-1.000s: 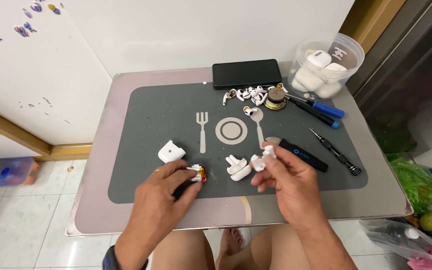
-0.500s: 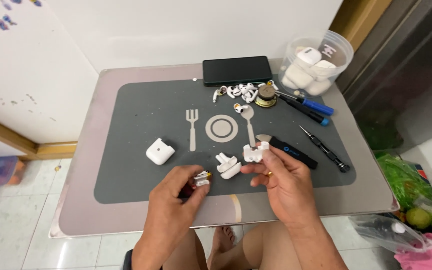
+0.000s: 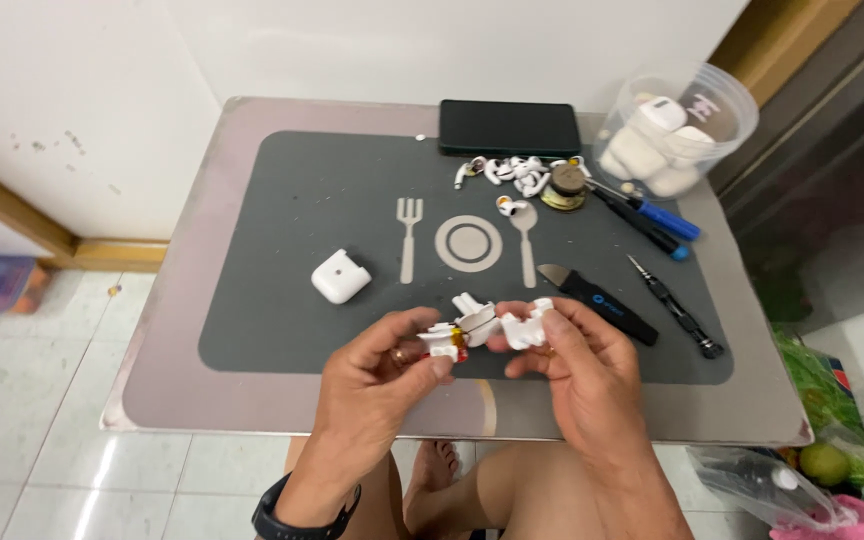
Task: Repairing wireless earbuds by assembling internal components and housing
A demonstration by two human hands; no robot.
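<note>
Here, just below the middle of the frame, the left hand (image 3: 377, 375) pinches a small white part with a red and yellow bit (image 3: 444, 345) between thumb and fingertips, fingers closed on it. The right hand (image 3: 572, 375) is likewise closed on a white plastic shell piece (image 3: 524, 328), held at the fingertips right beside the other part. Another white casing piece (image 3: 474, 318) sits just above and between the two; whether it rests on the grey mat (image 3: 282, 290) or is held, I cannot tell.

Judging from this, the pieces are being brought together or eased apart, and it would go best with a light pinch near the edges, both pieces low over the mat so nothing dropped rolls off the desk (image 3: 152, 400), and no twisting at the small coloured part.

Both forearms come up from the bottom edge, wrists bent slightly inward, palms partly facing each other; a dark watch (image 3: 297, 515) sits on the left wrist. A closed white earbud case (image 3: 340, 276) lies left of centre, and a black pry tool (image 3: 597, 300) and a screwdriver (image 3: 674, 305) lie to the right.
</note>
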